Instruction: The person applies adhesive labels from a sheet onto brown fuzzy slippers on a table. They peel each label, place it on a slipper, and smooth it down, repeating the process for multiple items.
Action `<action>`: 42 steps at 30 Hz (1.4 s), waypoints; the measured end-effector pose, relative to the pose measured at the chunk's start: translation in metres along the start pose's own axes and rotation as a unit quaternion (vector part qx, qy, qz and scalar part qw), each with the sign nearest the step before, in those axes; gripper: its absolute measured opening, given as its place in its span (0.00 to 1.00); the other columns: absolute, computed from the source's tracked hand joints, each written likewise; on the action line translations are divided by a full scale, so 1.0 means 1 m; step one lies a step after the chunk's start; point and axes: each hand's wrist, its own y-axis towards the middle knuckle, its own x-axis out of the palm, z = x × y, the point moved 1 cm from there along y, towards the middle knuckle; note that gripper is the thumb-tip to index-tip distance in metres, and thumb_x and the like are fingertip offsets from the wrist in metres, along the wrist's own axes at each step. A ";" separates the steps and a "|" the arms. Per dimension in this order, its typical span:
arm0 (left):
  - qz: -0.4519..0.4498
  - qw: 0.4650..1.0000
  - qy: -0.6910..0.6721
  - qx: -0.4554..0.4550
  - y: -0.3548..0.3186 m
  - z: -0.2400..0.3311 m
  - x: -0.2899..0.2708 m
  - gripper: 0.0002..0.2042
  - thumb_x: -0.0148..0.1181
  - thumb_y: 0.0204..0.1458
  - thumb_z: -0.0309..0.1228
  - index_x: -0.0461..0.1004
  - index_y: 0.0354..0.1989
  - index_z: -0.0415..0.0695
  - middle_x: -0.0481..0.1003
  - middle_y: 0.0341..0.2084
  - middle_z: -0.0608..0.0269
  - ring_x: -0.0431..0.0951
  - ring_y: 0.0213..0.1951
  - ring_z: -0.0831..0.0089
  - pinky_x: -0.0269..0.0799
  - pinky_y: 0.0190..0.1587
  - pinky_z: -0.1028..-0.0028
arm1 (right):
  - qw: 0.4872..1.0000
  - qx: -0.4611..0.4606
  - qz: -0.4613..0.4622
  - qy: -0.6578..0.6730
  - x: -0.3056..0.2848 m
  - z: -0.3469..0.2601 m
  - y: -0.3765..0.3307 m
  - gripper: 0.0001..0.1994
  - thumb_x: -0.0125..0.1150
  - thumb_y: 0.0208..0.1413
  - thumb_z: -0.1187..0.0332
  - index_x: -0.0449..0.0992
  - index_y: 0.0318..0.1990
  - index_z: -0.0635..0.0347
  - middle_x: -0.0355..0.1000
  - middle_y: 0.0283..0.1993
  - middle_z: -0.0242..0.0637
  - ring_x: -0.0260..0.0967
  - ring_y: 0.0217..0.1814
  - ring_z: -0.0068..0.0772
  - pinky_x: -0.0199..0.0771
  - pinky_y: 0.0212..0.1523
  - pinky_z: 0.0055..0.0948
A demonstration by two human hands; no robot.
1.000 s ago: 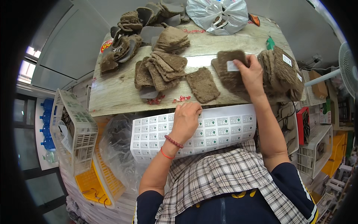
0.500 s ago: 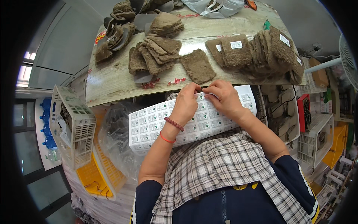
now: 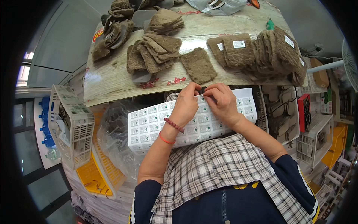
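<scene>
On my lap, just below the edge of the wooden table [image 3: 112, 80], lies a white sheet of small printed labels [image 3: 149, 125], and both my hands meet at its upper edge: my left hand [image 3: 185, 106] and right hand [image 3: 223, 102] are curled with fingertips pinched together on one label, though the label itself is too small to make out between them. Just beyond my knuckles a single brown fuzzy pad [image 3: 198, 65] lies flat on the table, with a fanned heap of the same pads [image 3: 153, 54] to its left and a labelled row of pads [image 3: 261, 54] to its right. A white slotted basket [image 3: 71, 125] stands at my left, above a yellow crate [image 3: 95, 175]. The plastic bag [image 3: 218, 5] at the far edge is cut off.
</scene>
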 end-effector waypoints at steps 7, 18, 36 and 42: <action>-0.015 0.994 0.093 -0.055 0.005 0.001 -0.023 0.04 0.62 0.49 0.27 0.77 0.30 0.40 0.78 0.30 0.55 0.77 0.39 0.57 0.68 0.44 0.64 | 0.992 -0.009 0.000 0.128 -0.012 0.010 -0.005 0.07 0.62 0.49 0.80 0.73 0.35 0.60 0.70 0.45 0.40 0.68 0.49 0.43 0.68 0.49 0.35; 0.042 0.972 0.187 0.133 0.026 0.000 -0.006 0.02 0.58 0.51 0.21 0.71 0.31 0.37 0.67 0.61 0.44 0.63 0.65 0.48 0.58 0.64 0.56 | 0.949 0.250 -0.057 0.185 0.018 0.078 0.099 0.07 0.58 0.59 0.69 0.73 0.37 0.64 0.74 0.32 0.42 0.70 0.33 0.35 0.70 0.38 0.33; 0.042 0.970 0.193 0.139 0.031 -0.003 -0.002 0.02 0.54 0.51 0.20 0.69 0.29 0.35 0.64 0.62 0.44 0.65 0.62 0.48 0.58 0.62 0.51 | 0.982 0.184 -0.023 0.019 0.045 0.081 0.095 0.05 0.59 0.57 0.69 0.72 0.35 0.60 0.75 0.35 0.44 0.73 0.38 0.51 0.72 0.39 0.44; 0.025 0.957 0.236 0.167 0.034 -0.002 -0.004 0.02 0.55 0.50 0.21 0.70 0.28 0.36 0.61 0.65 0.44 0.64 0.62 0.50 0.56 0.63 0.55 | 0.984 0.176 -0.023 0.005 0.045 0.079 0.096 0.05 0.59 0.57 0.69 0.72 0.35 0.59 0.75 0.35 0.43 0.73 0.39 0.51 0.72 0.39 0.44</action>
